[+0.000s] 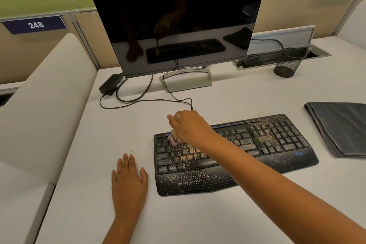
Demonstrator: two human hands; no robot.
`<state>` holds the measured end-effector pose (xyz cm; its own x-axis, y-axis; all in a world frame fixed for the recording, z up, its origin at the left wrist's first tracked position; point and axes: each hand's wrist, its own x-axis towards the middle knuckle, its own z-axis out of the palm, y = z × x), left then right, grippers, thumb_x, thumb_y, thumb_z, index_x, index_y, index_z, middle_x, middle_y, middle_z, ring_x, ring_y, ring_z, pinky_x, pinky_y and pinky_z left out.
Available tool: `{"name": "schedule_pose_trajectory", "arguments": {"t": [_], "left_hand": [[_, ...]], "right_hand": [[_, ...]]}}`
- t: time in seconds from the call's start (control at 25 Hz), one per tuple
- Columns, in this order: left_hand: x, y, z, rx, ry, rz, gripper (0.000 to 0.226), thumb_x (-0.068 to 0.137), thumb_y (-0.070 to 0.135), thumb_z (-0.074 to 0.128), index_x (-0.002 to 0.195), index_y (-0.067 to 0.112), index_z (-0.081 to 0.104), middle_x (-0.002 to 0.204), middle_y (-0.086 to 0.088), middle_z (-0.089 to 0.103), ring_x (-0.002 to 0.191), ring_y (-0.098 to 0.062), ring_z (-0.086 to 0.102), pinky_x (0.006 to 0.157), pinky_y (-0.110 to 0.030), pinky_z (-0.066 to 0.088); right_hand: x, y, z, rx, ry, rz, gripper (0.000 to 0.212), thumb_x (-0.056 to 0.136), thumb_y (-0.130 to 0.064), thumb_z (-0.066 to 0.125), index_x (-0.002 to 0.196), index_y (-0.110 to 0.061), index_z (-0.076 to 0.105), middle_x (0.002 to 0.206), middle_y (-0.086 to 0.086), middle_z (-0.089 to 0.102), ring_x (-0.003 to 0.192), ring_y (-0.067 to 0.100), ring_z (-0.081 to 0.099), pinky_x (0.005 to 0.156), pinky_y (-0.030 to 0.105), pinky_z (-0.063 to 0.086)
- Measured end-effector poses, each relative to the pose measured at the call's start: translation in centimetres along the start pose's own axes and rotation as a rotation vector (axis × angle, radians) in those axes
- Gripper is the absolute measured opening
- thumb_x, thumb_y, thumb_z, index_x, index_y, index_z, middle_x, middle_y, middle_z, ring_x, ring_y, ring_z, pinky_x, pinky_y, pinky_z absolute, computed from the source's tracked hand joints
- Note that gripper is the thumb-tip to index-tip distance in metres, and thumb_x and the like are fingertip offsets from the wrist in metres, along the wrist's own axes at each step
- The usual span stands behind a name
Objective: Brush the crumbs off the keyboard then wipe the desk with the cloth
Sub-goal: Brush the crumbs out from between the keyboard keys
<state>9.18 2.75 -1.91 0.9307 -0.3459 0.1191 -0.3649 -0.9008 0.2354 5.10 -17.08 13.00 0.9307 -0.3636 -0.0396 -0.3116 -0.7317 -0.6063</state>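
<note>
Brushing was under way in the head view: the right hand (187, 127) gripped a small brush (172, 138), its pale bristles down on the top-left keys of the keyboard (233, 154). The left hand (128, 182) lay flat, fingers straight, on the counter (198, 220) just beside the keyboard's left edge, holding nothing.

Crumbs (187, 157) sat thick on the left-centre keys, the number pad and the wrist rest. A few lay on the counter off the keyboard's left edge, near the left fingertips. The folded dark cloth (340, 127) rested near the counter's right edge, well apart from both hands, untouched.

Risks, as judged:
- Keyboard not braced; a firm stroke could slide it toward the counter's right edge.
- Strokes toward the left hand would pile crumbs against it and smear them later.
- Bristles pressed hard could push crumbs between keys rather than off.
- Cable (179, 98) lay just behind the right hand; a back-swing could snag it.

Handle mostly hidden by the fingers.
</note>
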Motion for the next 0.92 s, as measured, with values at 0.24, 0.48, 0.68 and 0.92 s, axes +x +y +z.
{"name": "schedule_pose_trajectory", "arguments": {"t": [0.24, 0.48, 0.68, 0.92], "left_hand": [[0.0, 0.1, -0.1, -0.002, 0.004, 0.001, 0.076, 0.084, 0.047, 0.010, 0.139, 0.002, 0.035, 0.147, -0.015, 0.032, 0.137, -0.029, 0.028, 0.111, -0.044, 0.018], [0.0, 0.1, -0.1, 0.008, -0.005, -0.003, 0.077, 0.083, 0.047, 0.008, 0.139, 0.001, 0.036, 0.147, -0.015, 0.033, 0.137, -0.030, 0.029, 0.111, -0.045, 0.019], [0.0, 0.1, -0.1, 0.005, -0.004, 0.002, 0.077, 0.083, 0.048, 0.008, 0.139, 0.002, 0.035, 0.147, -0.014, 0.032, 0.137, -0.029, 0.028, 0.111, -0.044, 0.018], [0.0, 0.1, -0.1, -0.002, -0.001, 0.001, 0.077, 0.083, 0.047, 0.008, 0.140, 0.002, 0.034, 0.148, -0.014, 0.031, 0.138, -0.029, 0.026, 0.112, -0.044, 0.017]], "right_hand": [[0.0, 0.5, 0.3, 0.192, -0.062, 0.105, 0.039, 0.095, -0.031, 0.043, 0.086, 0.003, 0.061, 0.067, 0.016, 0.071, 0.063, 0.025, 0.069, 0.075, 0.040, 0.057], [-0.2, 0.4, 0.4, 0.190, -0.129, 0.086, 0.019, 0.089, -0.022, 0.054, 0.077, -0.007, 0.053, 0.070, 0.017, 0.072, 0.059, 0.021, 0.069, 0.073, 0.039, 0.059], [0.3, 0.2, 0.5, 0.158, -0.067, 0.064, 0.017, 0.089, -0.021, 0.054, 0.080, -0.007, 0.054, 0.070, 0.015, 0.071, 0.066, 0.024, 0.071, 0.072, 0.038, 0.058], [0.8, 0.1, 0.5, 0.229, -0.089, 0.068, 0.017, 0.089, -0.019, 0.055, 0.085, -0.002, 0.057, 0.073, 0.018, 0.071, 0.065, 0.026, 0.071, 0.075, 0.043, 0.058]]}}
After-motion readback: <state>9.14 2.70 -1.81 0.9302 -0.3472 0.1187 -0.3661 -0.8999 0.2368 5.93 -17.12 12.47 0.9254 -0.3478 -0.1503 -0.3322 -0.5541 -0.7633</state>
